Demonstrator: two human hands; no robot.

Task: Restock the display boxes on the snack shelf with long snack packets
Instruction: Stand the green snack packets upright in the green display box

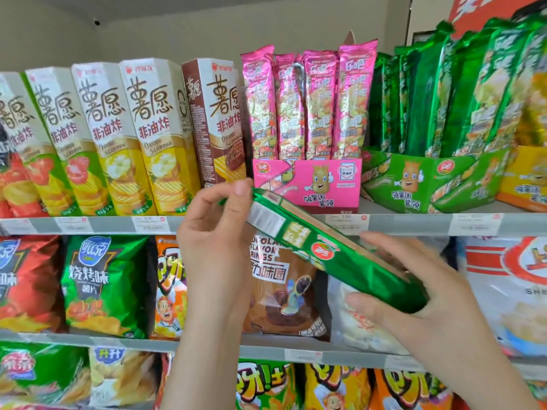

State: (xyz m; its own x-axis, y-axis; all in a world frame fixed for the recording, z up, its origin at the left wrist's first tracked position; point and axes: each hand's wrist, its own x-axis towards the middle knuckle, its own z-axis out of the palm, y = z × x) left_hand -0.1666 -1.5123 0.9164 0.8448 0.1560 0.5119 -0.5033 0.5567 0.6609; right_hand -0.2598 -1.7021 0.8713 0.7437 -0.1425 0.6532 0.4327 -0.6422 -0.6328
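Packet (340, 261), green, gripped by left hand (216, 241) and right hand (429, 309); pink box (307, 184) holds four pink packets (307, 105).

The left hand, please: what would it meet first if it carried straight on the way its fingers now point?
Probably the pink display box: the left hand, pinching the green packet, points up and right toward its lower corner. Depth is unclear, so the brown carton could come first.

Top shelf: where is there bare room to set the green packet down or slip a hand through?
Only a narrow bare strip of shelf between the pink display box and the green display box. Left of pink, the chip cartons stand tight together; the green box looks crammed with packets.
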